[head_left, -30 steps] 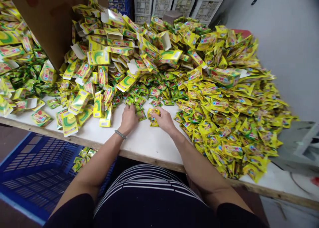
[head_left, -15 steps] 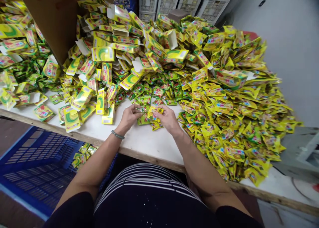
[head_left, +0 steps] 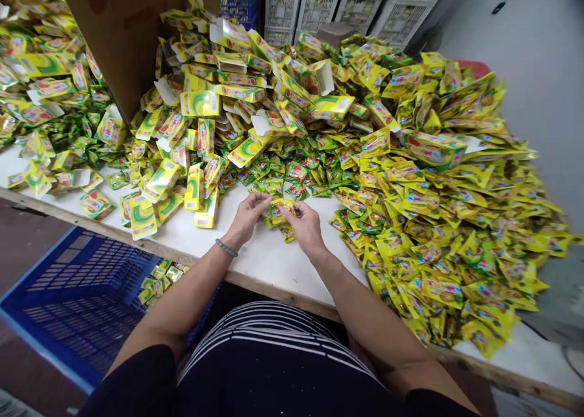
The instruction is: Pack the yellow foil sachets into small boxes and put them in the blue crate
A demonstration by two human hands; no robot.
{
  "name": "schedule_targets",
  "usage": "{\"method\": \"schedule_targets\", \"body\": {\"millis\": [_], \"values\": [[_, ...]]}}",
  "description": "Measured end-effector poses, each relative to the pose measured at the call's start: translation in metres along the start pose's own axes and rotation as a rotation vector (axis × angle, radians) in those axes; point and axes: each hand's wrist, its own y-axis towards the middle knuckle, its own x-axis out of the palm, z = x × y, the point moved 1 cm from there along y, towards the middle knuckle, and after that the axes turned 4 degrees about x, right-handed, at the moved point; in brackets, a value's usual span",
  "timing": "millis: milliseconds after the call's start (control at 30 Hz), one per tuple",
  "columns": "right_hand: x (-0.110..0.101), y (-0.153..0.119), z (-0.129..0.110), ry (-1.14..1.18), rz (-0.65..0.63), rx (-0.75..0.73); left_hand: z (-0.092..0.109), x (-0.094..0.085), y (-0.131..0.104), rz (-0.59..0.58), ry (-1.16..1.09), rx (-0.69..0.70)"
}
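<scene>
Between my two hands, just above the white tabletop (head_left: 274,265), is a small yellow candy packet (head_left: 281,209) with printed pictures. My right hand (head_left: 306,225) pinches its right side between thumb and fingers. At the packet's left edge, the fingertips of my left hand (head_left: 249,218) are closed on it; a bracelet circles that wrist. Below and behind it lie more small packets (head_left: 287,231), partly covered by the held one and my fingers. Small green packets (head_left: 296,174) are heaped just beyond my hands.
A big pile of yellow packets (head_left: 420,222) spreads on the right. Printed yellow boxes (head_left: 201,104), several with raised flaps, are stacked at the back left beside a cardboard panel (head_left: 118,40). Below the table edge sits a blue crate (head_left: 82,301) with small boxes inside. White crates (head_left: 319,10) stand behind.
My left hand has moved right to the yellow packet, so both hands now meet at it. The view has shifted slightly, and the piles lie as before.
</scene>
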Motion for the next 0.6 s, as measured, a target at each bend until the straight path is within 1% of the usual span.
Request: {"method": "schedule_targets", "body": {"millis": [67,133,233,333,400,433,467,500,567,600], "values": [[0.002,-0.002,-0.001,-0.010,-0.046,0.000,-0.001,-0.001,0.001,0.012,0.029,0.048],[0.004,-0.006,-0.003,0.074,-0.129,0.022,-0.001,-0.003,0.002,0.010,0.041,0.062],[0.007,-0.010,-0.007,0.220,-0.281,0.121,-0.001,-0.006,0.000,-0.003,0.015,0.044],[0.005,-0.014,-0.011,0.163,-0.350,0.210,0.003,-0.011,-0.007,-0.059,0.051,0.035],[0.003,-0.018,-0.015,0.129,-0.373,0.200,0.012,-0.018,-0.013,-0.120,0.145,0.044],[0.002,-0.020,-0.018,0.120,-0.403,0.179,0.019,-0.024,-0.015,-0.111,0.223,0.078],[0.001,-0.023,-0.020,0.105,-0.455,0.158,0.028,-0.031,-0.016,-0.046,0.329,0.136],[0.001,-0.026,-0.023,0.082,-0.533,0.142,0.038,-0.040,-0.016,0.073,0.465,0.212],[0.001,-0.033,-0.027,-0.005,-0.726,0.110,0.061,-0.060,-0.014,0.424,0.807,0.352],[0.001,-0.035,-0.029,-0.081,-0.794,0.084,0.071,-0.070,-0.012,0.568,0.987,0.372]]}}
